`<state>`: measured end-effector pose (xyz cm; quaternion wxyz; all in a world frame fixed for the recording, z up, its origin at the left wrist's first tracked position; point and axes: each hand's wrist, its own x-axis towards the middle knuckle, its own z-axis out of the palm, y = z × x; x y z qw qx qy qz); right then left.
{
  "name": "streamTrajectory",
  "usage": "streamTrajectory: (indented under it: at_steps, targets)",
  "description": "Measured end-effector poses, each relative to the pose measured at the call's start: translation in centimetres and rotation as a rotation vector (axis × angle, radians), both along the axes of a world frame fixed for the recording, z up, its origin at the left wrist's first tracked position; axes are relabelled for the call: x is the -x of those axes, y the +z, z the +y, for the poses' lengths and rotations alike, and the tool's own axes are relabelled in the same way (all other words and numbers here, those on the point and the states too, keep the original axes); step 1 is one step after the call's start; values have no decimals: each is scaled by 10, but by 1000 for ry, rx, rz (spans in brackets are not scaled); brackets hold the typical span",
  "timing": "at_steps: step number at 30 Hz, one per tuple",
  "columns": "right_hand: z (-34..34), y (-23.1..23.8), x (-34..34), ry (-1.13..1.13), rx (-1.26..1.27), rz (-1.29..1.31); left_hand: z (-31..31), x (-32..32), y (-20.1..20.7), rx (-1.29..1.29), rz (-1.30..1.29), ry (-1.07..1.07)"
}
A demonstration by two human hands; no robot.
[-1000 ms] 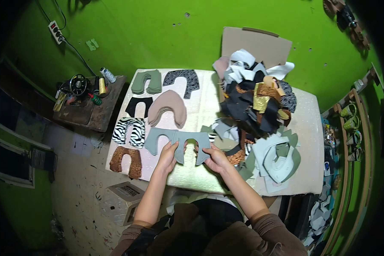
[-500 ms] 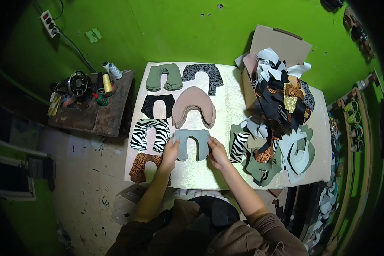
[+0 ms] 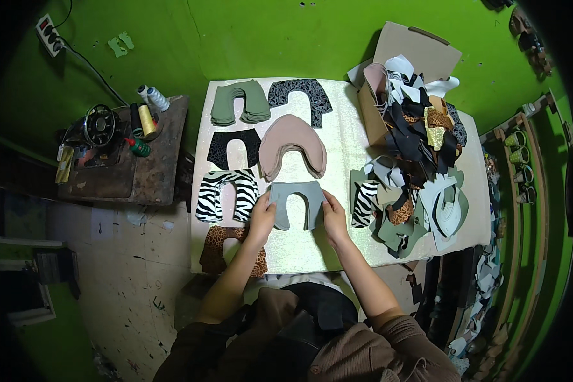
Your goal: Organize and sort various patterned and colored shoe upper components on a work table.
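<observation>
Both hands pinch the sides of a grey U-shaped stack of cut pieces (image 3: 297, 189), its opening toward me. My left hand (image 3: 262, 216) grips its left edge, thumb on top; my right hand (image 3: 333, 219) holds its right edge. A dusty-pink arched stack (image 3: 292, 134) lies just beyond it. To the left, from far to near, are a green U-shaped stack (image 3: 257, 106), black patterned pieces (image 3: 249, 145), zebra-print pieces (image 3: 247, 198) and leopard-print pieces (image 3: 214, 249). My left forearm partly covers the leopard-print ones. A grey-and-black patterned piece (image 3: 319, 106) lies at the back.
On the table (image 3: 328, 146), a cardboard box (image 3: 375, 123) overflows with scraps at the back right. A loose scrap heap (image 3: 401, 219) spreads in front of it. A sewing machine (image 3: 100, 129) with thread cones stands on a separate left table. Sandals (image 3: 521, 156) hang on a right-hand rack.
The whole view has shifted slightly. The grey stack now sits a little farther right relative to the pink stack, and its outline looks straighter. Both hands keep hold of it.
</observation>
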<state>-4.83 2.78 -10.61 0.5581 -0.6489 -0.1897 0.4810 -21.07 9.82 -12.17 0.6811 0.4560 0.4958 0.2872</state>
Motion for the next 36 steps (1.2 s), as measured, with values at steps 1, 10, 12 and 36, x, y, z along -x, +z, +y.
streamTrajectory:
  at_steps: [1, 10, 12, 36]
  targets:
    - [-1, -3, -1, 3, 0, -66, -2, -1, 3, 1, 0, 0]
    - [17, 19, 0, 292, -199, -1080, 0, -9, 33, -904, 608, -271]
    - [24, 18, 6, 590, -146, -1371, 8, -15, 24, -1085, 781, -453]
    - [51, -3, -17, 674, -231, -1370, 29, -37, -13, -1204, 818, -451]
